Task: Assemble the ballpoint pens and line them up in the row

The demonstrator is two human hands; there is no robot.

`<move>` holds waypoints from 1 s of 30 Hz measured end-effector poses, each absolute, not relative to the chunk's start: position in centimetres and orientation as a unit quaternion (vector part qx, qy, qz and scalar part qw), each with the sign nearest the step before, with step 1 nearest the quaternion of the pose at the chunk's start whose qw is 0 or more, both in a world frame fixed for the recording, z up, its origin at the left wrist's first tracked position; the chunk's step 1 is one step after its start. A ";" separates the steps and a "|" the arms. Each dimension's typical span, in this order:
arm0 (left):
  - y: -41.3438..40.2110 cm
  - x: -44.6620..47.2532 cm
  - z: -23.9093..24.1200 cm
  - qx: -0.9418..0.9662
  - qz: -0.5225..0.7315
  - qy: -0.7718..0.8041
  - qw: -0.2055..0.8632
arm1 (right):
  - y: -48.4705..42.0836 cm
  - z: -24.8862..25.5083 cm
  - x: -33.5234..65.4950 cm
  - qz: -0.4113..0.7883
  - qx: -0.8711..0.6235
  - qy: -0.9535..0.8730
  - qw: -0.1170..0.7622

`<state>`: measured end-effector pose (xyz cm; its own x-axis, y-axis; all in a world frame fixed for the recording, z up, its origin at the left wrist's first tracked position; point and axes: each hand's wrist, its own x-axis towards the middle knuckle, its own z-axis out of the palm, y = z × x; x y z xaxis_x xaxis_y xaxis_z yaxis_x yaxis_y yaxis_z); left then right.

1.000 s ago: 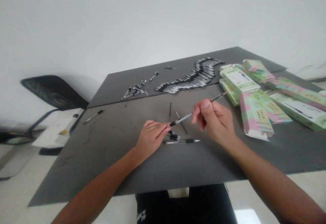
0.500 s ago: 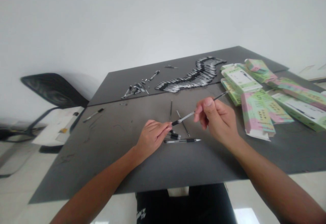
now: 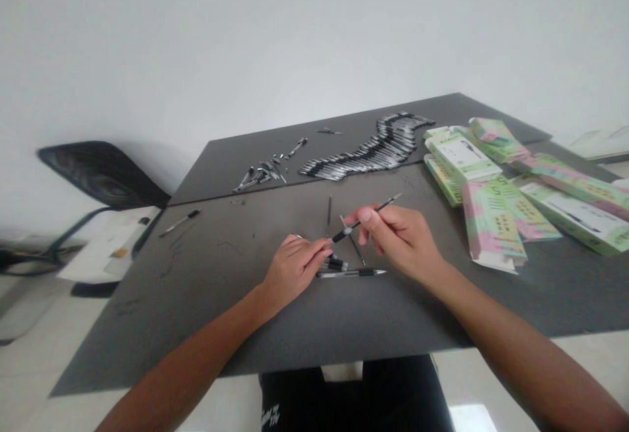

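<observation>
The right hand (image 3: 366, 223) had slid closer to the left hand (image 3: 322, 248), apparently seating the refill (image 3: 389, 202) deeper in the pen (image 3: 340, 236), above the tabletop (image 3: 236, 337), inward of its near edge; both hands' fingers pinched tight, left on pen, right on refill.

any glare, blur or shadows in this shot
Head view: a bright glare patch on the floor at bottom right; head view: soft detail, with fine print on the boxes unreadable and the pen at the left hand hazy-edged; head view: a faint shadow on the wall beside the chair.
</observation>
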<state>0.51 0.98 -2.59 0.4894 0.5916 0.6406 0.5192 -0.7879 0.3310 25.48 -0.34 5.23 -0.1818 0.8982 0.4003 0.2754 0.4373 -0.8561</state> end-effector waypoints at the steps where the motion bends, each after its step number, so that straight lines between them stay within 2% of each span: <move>1: 1.0 0.5 -2.6 0.860 0.392 0.324 0.049 | -0.3 5.1 25.4 0.329 -0.412 -0.705 0.475; 7: 1.1 0.8 -2.7 0.843 0.417 0.333 0.066 | 0.6 4.6 26.6 0.371 -0.379 -0.683 0.502; 12: 1.1 0.8 -2.7 0.824 0.430 0.355 0.101 | 2.2 5.1 28.8 0.297 -0.432 -0.609 0.595; 15: 1.2 0.8 -2.7 0.799 0.438 0.388 0.136 | 3.3 5.3 30.4 0.224 -0.496 -0.581 0.605; 17: 1.5 0.8 -2.7 0.777 0.446 0.411 0.166 | 4.2 5.0 31.8 0.171 -0.544 -0.590 0.571; 19: 1.9 0.8 -2.8 0.753 0.459 0.428 0.197 | 5.1 4.3 33.2 0.131 -0.584 -0.626 0.500; 25: 2.9 0.5 -3.5 0.694 0.504 0.446 0.255 | 7.7 0.8 35.8 0.121 -0.583 -0.778 0.199; 30: 2.7 0.8 -3.6 0.682 0.508 0.440 0.288 | 8.7 -1.1 35.4 0.123 -0.574 -0.797 0.142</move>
